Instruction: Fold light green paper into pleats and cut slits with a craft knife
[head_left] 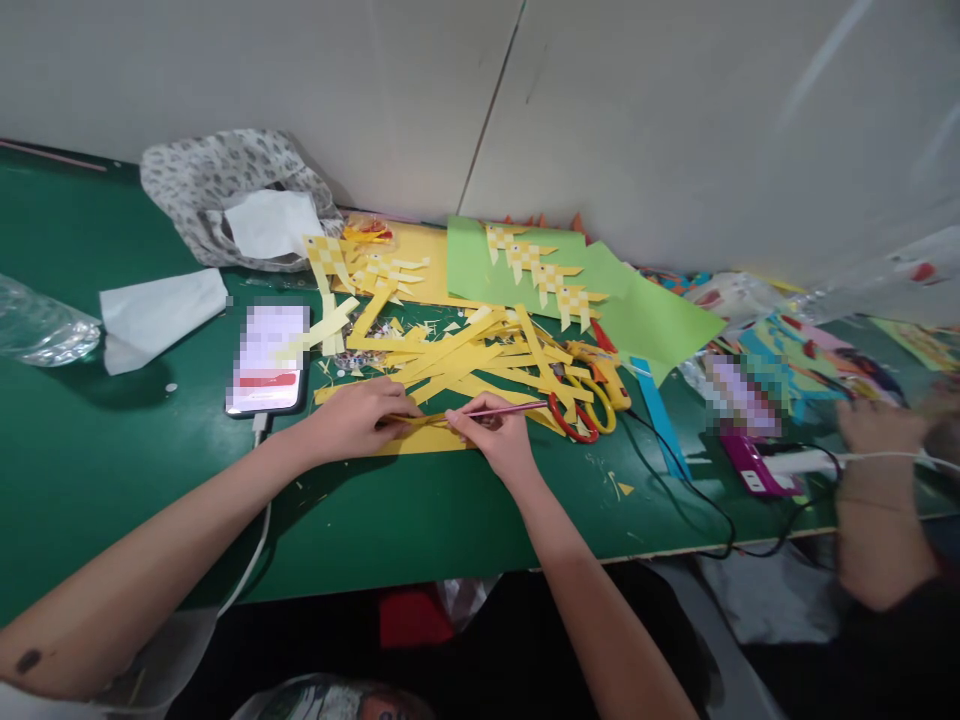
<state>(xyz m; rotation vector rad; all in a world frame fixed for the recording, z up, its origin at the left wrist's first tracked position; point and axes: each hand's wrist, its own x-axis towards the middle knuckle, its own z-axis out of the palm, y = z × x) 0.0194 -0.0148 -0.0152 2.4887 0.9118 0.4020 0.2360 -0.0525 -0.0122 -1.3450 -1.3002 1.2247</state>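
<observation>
My left hand (367, 418) is closed on a narrow yellow paper strip (424, 419). My right hand (499, 438) pinches a slim pink pen-like stick (517, 408), its near end at the strip. I cannot tell what kind of tool it is. Beneath both hands lies a flat yellow paper sheet (431, 440). Just beyond them is a heap of loose yellow paper strips (457, 365). Scissors with red and yellow handles (576, 425) rest to the right, beside a yellow glue gun (609, 378). Woven yellow-and-white paper fish (551, 280) lie on green paper (637, 310).
A phone (266, 360) on a white cable (259, 432) lies left of my hands. Farther back are a patterned cloth bag (225, 190) and white tissue (161, 315). A blue strip (660, 420), black cord (720, 510) and purple power bank (757, 470) lie right, near another person's hand (881, 440).
</observation>
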